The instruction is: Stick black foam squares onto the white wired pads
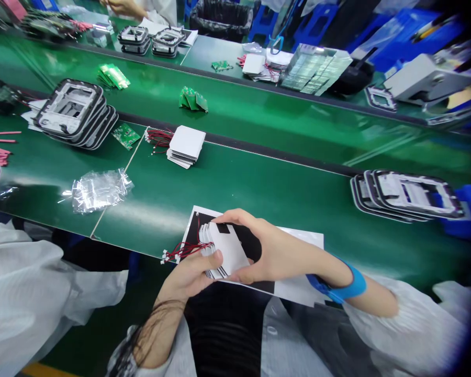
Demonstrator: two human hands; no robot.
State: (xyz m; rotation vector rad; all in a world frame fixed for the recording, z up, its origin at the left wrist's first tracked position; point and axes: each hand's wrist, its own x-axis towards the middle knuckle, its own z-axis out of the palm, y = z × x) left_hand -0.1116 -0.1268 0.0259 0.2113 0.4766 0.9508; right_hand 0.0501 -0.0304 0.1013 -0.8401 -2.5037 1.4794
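Observation:
Low over the bench's near edge, a stack of thin white square panels (232,251) is held between my two hands. My left hand (194,272) grips its left side, thumb lying on the top panel. My right hand (265,246) spans the right side, with fingers at the far edge and thumb at the near edge. The top panel has a small black patch at its far end. Red and black wires (188,248) with white connectors trail out to the left. Beneath lies a black-and-white sheet (298,293), partly covered by my right forearm.
Another stack of white panels (187,144) with wires lies farther back. Framed housings are piled at left (73,112) and right (408,193). Clear plastic bags (100,191) lie at left. Green circuit boards (193,99) rest on the strip behind. A co-worker's sleeve (43,283) is close on my left.

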